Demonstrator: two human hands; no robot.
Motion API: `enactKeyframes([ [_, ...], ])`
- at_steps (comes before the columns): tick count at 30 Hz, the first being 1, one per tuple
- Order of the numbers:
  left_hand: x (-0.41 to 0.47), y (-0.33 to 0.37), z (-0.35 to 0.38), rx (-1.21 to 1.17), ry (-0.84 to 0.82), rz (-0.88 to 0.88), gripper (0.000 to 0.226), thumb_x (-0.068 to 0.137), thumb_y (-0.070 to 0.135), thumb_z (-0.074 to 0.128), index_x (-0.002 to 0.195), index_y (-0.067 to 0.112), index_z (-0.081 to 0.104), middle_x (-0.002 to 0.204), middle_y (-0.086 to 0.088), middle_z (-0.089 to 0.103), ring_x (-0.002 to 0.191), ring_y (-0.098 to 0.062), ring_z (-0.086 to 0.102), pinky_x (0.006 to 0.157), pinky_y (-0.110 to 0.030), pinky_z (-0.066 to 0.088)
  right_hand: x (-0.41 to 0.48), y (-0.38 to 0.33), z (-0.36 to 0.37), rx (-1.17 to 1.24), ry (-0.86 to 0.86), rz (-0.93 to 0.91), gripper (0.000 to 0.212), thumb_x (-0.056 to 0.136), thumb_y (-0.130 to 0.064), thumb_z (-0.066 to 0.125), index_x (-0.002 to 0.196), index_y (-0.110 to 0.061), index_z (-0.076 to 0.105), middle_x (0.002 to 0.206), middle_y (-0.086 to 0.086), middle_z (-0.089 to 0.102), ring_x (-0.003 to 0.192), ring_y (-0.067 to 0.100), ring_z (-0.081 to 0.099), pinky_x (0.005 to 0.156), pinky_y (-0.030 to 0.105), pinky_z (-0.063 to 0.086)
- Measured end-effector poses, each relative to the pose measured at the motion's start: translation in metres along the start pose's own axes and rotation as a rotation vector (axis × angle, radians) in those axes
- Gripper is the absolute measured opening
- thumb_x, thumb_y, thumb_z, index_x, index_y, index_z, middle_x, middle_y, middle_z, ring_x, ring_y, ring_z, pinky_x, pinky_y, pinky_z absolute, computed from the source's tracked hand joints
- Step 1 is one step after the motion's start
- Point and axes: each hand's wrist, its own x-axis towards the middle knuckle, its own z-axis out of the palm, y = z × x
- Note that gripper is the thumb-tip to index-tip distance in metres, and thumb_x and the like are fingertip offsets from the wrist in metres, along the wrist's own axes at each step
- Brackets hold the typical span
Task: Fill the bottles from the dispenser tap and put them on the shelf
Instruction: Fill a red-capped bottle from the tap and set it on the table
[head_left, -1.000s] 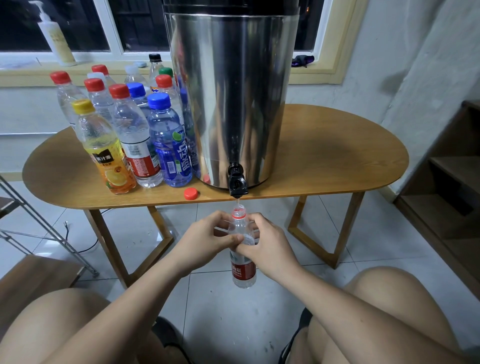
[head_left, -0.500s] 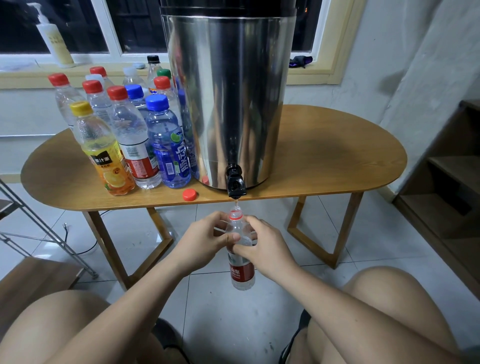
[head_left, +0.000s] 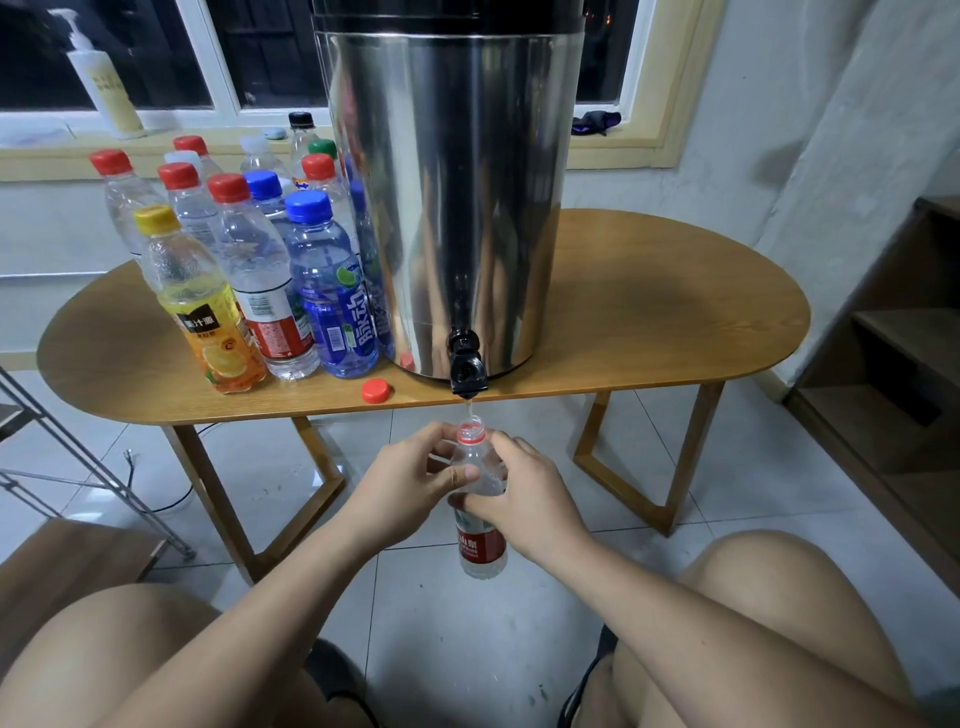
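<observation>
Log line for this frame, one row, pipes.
phase: fill | left hand + right hand: hold bottle under tap | water: running | red cap: loose on table

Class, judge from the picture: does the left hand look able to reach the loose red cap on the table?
Probably yes: the red cap lies near the table edge with open space between it and the left hand, though that hand must first release the bottle.

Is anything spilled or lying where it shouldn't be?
No spill shows. A loose red cap lies alone near the table edge, left of the tap, while the left hand and right hand hold an uncapped bottle under it.
</observation>
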Motion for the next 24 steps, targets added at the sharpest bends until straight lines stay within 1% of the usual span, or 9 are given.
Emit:
enactKeyframes([
  [5,0.0009,0.0009,-0.0002,-0.009,-0.008,0.002,0.032,0.101,0.042,0.073,0.131,0.036,0.061,0.124,0.012,0.069,0.105,-0.001,0.068,0.078,-0.017,0.056,0.0,0.0,0.0008,0.013,0.001,0.003,0.075,0.083,-0.049,0.087,0.149,-0.043,0.05,0.131,-0.014,0.063,0.123,0.015,0.063,0.099,0.044,0.062],
  [11,0.0011,-0.0013,0.0001,-0.012,-0.012,-0.001,0.035,0.101,0.043,0.073,0.133,0.034,0.062,0.125,0.011,0.07,0.109,-0.006,0.07,0.08,-0.02,0.058,0.0002,0.0004,0.0032,0.0,0.019,0.0,0.074,0.083,-0.049,0.087,0.146,-0.045,0.05,0.13,-0.015,0.063,0.122,0.015,0.064,0.097,0.044,0.063],
  [19,0.0025,-0.0011,0.0003,-0.043,0.0,-0.008,0.038,0.1,0.044,0.075,0.134,0.034,0.063,0.126,0.01,0.072,0.108,-0.003,0.071,0.082,-0.021,0.06,0.0004,-0.001,0.0015,0.008,0.025,0.0,0.072,0.082,-0.052,0.086,0.145,-0.044,0.051,0.129,-0.016,0.063,0.121,0.014,0.064,0.097,0.044,0.063],
  [24,0.0016,-0.0005,-0.001,-0.038,-0.007,-0.005,0.038,0.1,0.045,0.075,0.134,0.034,0.063,0.127,0.01,0.071,0.108,-0.002,0.07,0.079,-0.018,0.059,0.0002,-0.0024,-0.0004,0.003,0.024,0.002,0.072,0.082,-0.052,0.086,0.145,-0.045,0.051,0.131,-0.016,0.063,0.121,0.013,0.063,0.097,0.043,0.063],
])
